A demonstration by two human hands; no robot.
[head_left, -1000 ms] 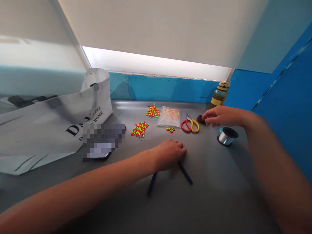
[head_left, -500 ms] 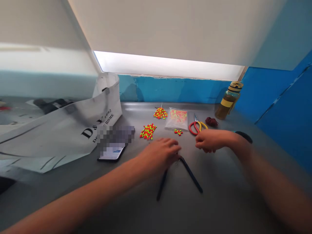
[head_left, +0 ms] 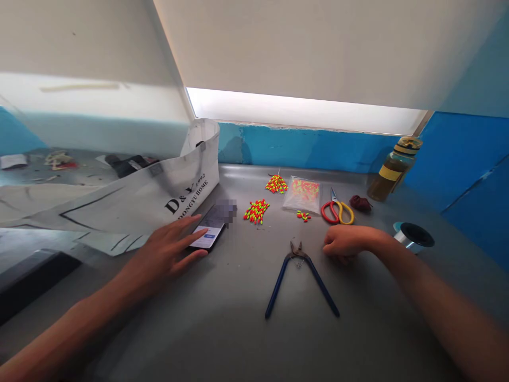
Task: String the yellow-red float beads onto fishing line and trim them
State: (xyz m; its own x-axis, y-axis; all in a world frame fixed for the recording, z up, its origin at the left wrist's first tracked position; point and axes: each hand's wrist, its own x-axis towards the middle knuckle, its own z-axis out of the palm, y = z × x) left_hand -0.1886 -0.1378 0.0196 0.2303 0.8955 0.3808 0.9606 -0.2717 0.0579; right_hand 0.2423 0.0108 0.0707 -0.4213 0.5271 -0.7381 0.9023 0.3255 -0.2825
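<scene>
My left hand (head_left: 165,248) lies with its fingers spread, the fingertips resting on a smartphone (head_left: 209,232) whose upper part is blurred out. My right hand (head_left: 345,241) is curled shut on the grey metal tabletop (head_left: 222,323), with nothing visible in it. Just left of that hand lie blue-handled cutting pliers (head_left: 297,280), jaws parted. Beyond them are red-and-yellow-handled scissors (head_left: 337,212), a dark red coil (head_left: 360,203), a clear bag of beads (head_left: 302,194), and small piles of red-and-yellow float beads (head_left: 256,211).
A white printed tote bag (head_left: 159,199) lies at the left of the table. A spool of clear line (head_left: 412,237) sits just beyond my right wrist. A plastic bottle (head_left: 393,170) stands at the back right, against blue walls.
My left hand has moved left from the pliers onto the phone, uncovering the pliers. My right hand has moved down from the dark coil to beside the pliers. The view has turned left.
</scene>
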